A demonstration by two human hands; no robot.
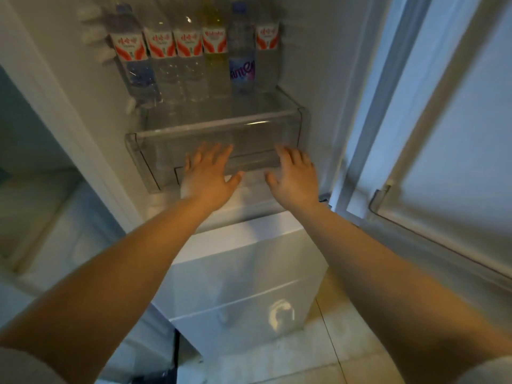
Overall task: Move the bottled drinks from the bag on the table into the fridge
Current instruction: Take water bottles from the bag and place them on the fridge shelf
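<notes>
My left hand is spread flat, fingers splayed, nothing in its grip; the palm lies against or just short of the front of the clear plastic drawer, and the blur keeps me from telling which. My right hand is likewise wide open and empty, fingers fanned, at the drawer's right half. Both bare forearms reach in from the bottom corners.

The drawer is a smooth, transparent bin with rounded corners and a lipped front edge. On the shelf formed by its top stands a row of six bottled drinks, upright and packed shoulder to shoulder at the back of the fridge. Five carry red-and-white labels: four of these are clear ribbed plastic, one holds a yellowish liquid. The sixth is a bluish bottle with a purple label.

The fridge's walls are plain white. Its door stands open on the right. Below my hands is a glossy white lower compartment, and pale floor tiles show beneath.
</notes>
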